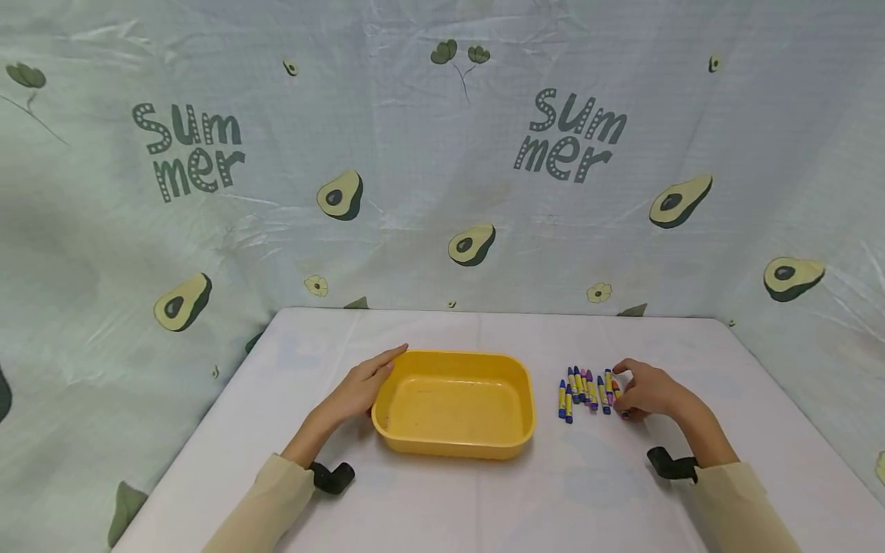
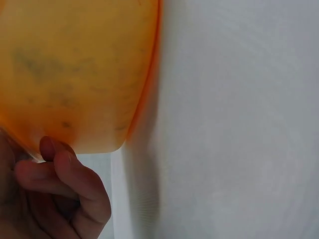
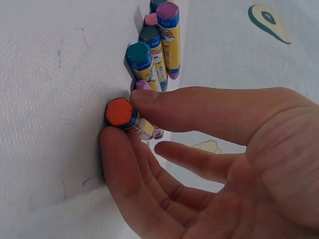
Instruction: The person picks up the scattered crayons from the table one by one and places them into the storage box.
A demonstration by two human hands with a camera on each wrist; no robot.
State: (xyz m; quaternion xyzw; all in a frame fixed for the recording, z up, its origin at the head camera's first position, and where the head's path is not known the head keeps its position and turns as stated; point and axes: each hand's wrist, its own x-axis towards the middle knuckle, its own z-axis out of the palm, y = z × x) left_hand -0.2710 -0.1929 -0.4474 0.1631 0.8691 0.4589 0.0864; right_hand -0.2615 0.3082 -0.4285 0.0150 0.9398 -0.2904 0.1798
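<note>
A yellow plastic tray (image 1: 452,449) sits in the middle of the table. My left hand (image 1: 359,388) grips its left rim near the far corner; in the left wrist view, curled fingers (image 2: 82,186) lie against the tray's wall (image 2: 79,99). To the right of the tray, several crayons (image 1: 581,386) with yellow and blue wrappers lie side by side. My right hand (image 1: 650,389) is at their right end. The right wrist view shows thumb and index finger pinching an orange crayon (image 3: 119,112), with a green crayon (image 3: 139,54) and a purple crayon (image 3: 169,35) beyond it.
A white cloth covers the table (image 1: 518,507). Behind it hangs a pale curtain (image 1: 415,138) printed with avocados and lettering. Black wrist devices (image 1: 333,478) are strapped on both arms.
</note>
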